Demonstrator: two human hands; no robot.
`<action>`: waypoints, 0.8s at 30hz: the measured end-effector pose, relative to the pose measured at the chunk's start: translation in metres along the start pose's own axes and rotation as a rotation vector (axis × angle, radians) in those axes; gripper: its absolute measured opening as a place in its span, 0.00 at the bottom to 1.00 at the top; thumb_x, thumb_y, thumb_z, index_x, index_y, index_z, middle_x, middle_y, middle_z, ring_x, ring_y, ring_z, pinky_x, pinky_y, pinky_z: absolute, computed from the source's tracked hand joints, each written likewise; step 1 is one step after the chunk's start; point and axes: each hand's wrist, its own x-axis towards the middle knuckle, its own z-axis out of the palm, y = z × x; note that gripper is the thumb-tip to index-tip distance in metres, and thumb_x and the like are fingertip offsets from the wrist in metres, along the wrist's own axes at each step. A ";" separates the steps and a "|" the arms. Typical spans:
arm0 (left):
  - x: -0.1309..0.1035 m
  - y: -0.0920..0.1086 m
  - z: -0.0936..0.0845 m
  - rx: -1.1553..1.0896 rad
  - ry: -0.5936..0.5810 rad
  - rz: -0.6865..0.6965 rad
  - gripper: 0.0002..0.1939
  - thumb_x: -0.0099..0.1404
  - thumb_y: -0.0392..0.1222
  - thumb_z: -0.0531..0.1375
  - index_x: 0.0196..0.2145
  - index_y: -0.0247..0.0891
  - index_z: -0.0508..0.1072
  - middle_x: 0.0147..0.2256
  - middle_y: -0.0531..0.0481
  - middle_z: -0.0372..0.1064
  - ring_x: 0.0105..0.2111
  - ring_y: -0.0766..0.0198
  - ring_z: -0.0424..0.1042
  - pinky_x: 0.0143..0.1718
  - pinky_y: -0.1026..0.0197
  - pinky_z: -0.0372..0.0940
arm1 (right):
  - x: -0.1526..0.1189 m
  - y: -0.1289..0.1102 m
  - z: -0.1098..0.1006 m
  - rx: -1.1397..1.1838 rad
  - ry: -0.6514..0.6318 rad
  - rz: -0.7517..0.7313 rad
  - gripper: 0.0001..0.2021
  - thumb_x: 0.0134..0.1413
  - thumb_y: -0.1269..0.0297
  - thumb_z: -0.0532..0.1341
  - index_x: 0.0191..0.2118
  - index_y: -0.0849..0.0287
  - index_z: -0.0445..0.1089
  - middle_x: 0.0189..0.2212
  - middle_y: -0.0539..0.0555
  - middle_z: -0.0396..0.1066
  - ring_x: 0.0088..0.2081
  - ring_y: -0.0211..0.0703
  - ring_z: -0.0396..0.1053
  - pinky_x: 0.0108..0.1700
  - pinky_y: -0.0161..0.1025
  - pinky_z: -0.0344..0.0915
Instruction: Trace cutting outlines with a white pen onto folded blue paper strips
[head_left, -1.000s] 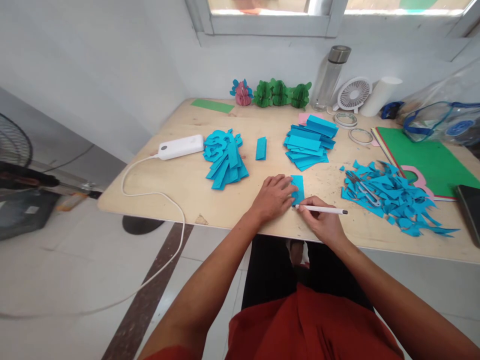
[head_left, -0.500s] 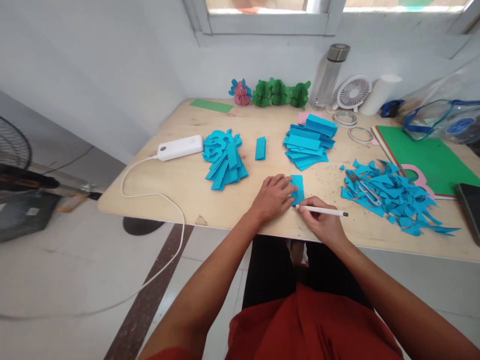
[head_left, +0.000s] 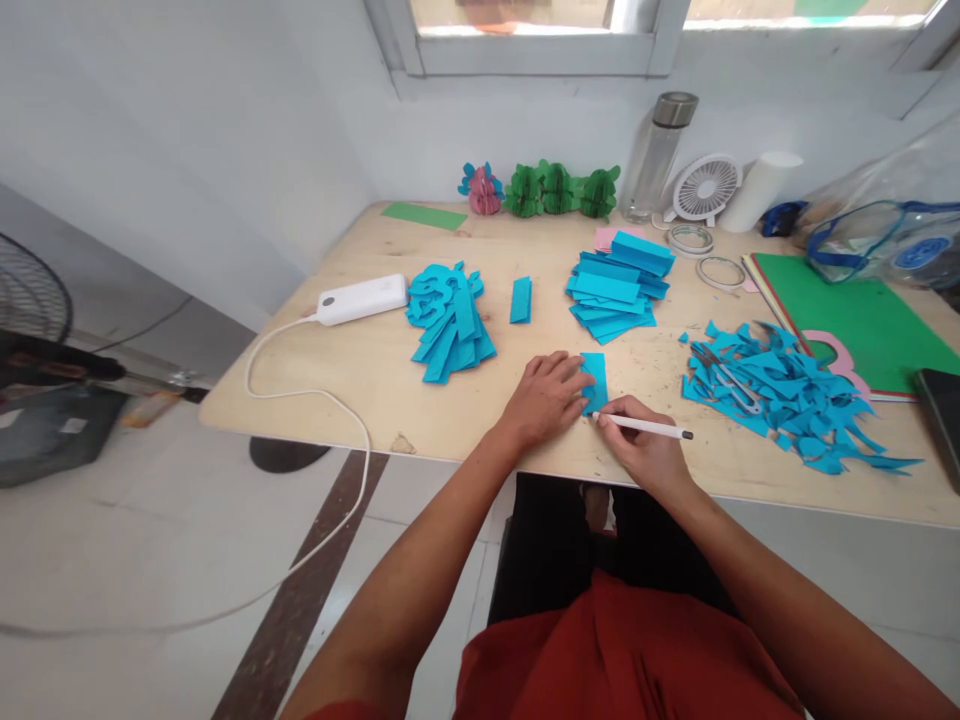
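A small blue paper piece (head_left: pixel 596 372) lies near the table's front edge. My left hand (head_left: pixel 546 398) rests flat with fingers spread, its fingertips pressing the paper's left side. In my right hand (head_left: pixel 641 445) is a white pen (head_left: pixel 649 426), gripped near its tip, which touches or nearly touches the paper's lower edge. Beyond my hands lie a single folded blue strip (head_left: pixel 520 300), a stack of folded blue papers (head_left: pixel 619 290) and a pile of cut blue shapes (head_left: pixel 454 325). Any mark under the pen tip is too small to see.
To the right are blue paper scraps (head_left: pixel 795 410) with scissors (head_left: pixel 731 385) on top, then green sheets (head_left: pixel 862 320) and a dark phone-like object (head_left: pixel 939 420). A white power bank (head_left: pixel 361 300) trails a cable at left. Along the wall stand paper figures (head_left: pixel 556 190), a bottle (head_left: pixel 660 160) and a small fan (head_left: pixel 705 188).
Both hands stay nearly in place, the left on the paper and the right with the pen at its lower edge. The whole view shifts very slightly.
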 end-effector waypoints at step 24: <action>-0.001 0.001 0.000 0.019 0.026 0.017 0.14 0.69 0.43 0.53 0.50 0.45 0.71 0.60 0.48 0.62 0.62 0.52 0.56 0.59 0.47 0.54 | 0.000 0.002 0.001 -0.020 -0.027 -0.046 0.08 0.57 0.60 0.58 0.32 0.55 0.71 0.28 0.50 0.76 0.31 0.42 0.72 0.37 0.39 0.64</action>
